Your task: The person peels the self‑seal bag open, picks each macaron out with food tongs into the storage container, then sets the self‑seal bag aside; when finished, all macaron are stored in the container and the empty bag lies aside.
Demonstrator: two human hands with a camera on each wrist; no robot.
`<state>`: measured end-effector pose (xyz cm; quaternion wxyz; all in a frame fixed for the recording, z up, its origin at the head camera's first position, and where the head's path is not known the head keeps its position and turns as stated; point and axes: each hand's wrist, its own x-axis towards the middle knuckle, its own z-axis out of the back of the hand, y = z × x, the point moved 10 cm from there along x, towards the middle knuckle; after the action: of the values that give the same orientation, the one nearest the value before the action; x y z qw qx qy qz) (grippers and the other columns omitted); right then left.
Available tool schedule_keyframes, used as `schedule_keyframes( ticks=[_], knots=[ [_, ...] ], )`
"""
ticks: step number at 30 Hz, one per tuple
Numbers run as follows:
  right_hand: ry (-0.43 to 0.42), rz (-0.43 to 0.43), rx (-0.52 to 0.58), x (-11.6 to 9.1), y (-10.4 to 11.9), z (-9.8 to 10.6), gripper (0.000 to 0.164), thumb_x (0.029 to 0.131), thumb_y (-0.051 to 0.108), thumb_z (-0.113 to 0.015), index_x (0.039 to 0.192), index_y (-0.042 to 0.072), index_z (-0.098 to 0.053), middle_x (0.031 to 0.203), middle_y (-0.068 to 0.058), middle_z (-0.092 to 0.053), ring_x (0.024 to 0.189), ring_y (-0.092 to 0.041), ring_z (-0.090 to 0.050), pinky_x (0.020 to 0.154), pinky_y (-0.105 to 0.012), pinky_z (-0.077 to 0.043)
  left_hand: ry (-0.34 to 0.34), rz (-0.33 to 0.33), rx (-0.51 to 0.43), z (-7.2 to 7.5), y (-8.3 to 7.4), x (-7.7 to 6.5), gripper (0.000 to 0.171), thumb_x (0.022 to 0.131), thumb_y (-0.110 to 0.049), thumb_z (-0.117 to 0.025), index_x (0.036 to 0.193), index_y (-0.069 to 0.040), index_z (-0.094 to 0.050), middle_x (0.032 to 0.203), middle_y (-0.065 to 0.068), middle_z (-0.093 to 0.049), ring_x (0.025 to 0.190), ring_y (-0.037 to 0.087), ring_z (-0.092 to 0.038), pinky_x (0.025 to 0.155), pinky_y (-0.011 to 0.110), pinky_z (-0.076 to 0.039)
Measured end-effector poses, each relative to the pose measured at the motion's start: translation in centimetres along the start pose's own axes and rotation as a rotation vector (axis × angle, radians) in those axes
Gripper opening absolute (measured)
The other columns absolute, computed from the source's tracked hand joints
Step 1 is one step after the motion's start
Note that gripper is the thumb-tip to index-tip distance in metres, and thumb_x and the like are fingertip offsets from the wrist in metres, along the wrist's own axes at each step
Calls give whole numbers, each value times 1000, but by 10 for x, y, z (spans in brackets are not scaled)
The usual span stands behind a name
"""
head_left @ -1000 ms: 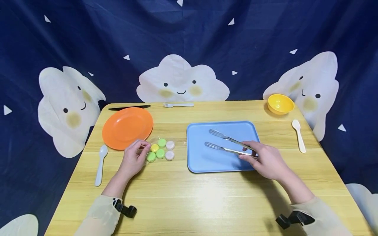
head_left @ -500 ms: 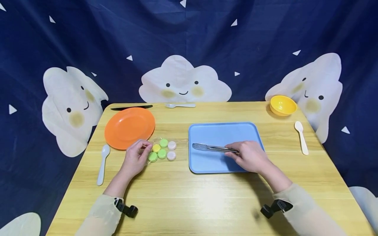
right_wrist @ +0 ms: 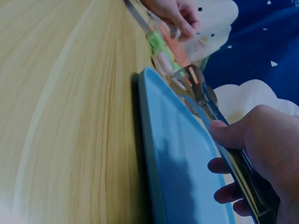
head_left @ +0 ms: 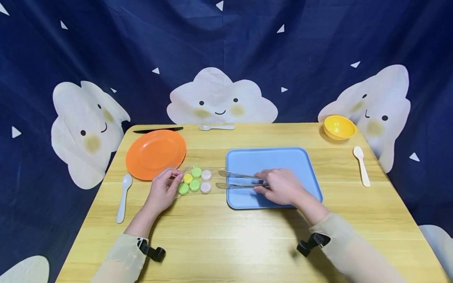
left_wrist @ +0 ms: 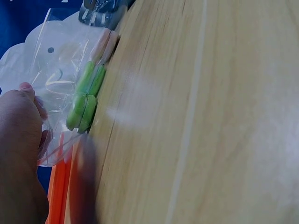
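Observation:
My left hand [head_left: 163,190] pinches the edge of a clear plastic bag [left_wrist: 51,88], lifting it upright in the left wrist view. Inside or on the bag lie several small round macarons [head_left: 194,185] in green, yellow and pale lilac; which of the two I cannot tell. My right hand [head_left: 281,186] grips metal tongs [head_left: 238,175] above the blue tray [head_left: 276,157]. The two tong arms stand apart, and their tips reach past the tray's left edge, just right of the pale macarons. Nothing shows between the tips.
An orange plate [head_left: 155,153] lies behind the left hand, with a black knife [head_left: 158,130] beyond it. A white fork [head_left: 216,127] sits at the back edge. White spoons lie at both sides, and a yellow bowl [head_left: 339,126] stands at the back right.
My right hand has carried the tongs left across the tray, from its right side to its left edge. The tong arms drew together midway and are apart again. The left hand has stayed put.

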<state>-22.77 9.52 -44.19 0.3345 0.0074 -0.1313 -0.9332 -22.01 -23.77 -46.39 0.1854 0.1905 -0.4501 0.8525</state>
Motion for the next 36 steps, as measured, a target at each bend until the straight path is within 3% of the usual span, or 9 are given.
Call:
schedule_keyframes(
  ticks=[10, 19, 23, 29, 36],
  knots=[
    [2, 0, -13, 24, 17, -16, 46, 101, 44, -71, 130, 9, -74, 113, -4, -75, 84, -25, -71, 68, -46, -58, -9, -1, -11, -1, -2, -1, 4, 102, -1, -70, 99, 0, -71, 100, 6, -72, 87, 20, -69, 75, 15, -57],
    [-6, -23, 29, 24, 15, -14, 46, 100, 42, -73, 129, 6, -74, 109, -6, -75, 68, -17, -57, 59, -39, -51, -9, 2, -15, -5, -3, 0, 7, 103, -4, -69, 101, 2, -71, 99, 7, -72, 86, 21, -70, 73, 16, -58],
    [-14, -13, 41, 15, 13, -5, 48, 100, 40, -74, 128, 2, -73, 105, -6, -75, 71, -18, -61, 64, -41, -54, -19, -2, -5, -5, -5, 1, 5, 104, -3, -68, 100, -1, -71, 98, 7, -71, 85, 22, -71, 72, 17, -58],
    [-65, -3, 17, 6, 7, 8, 43, 98, 38, -76, 125, 4, -77, 116, -11, -77, 97, -33, -75, 77, -51, -61, -23, 29, 11, -3, -3, 4, 4, 103, -4, -69, 100, -2, -71, 98, 6, -72, 89, 22, -71, 74, 16, -57],
    [-42, 11, -4, 19, 12, -3, 39, 100, 40, -74, 125, 11, -78, 113, -5, -78, 95, -30, -75, 69, -47, -60, -25, 20, 1, -3, -6, 3, 5, 101, 2, -69, 98, -1, -70, 97, 7, -71, 87, 24, -71, 74, 16, -57]
  ],
)
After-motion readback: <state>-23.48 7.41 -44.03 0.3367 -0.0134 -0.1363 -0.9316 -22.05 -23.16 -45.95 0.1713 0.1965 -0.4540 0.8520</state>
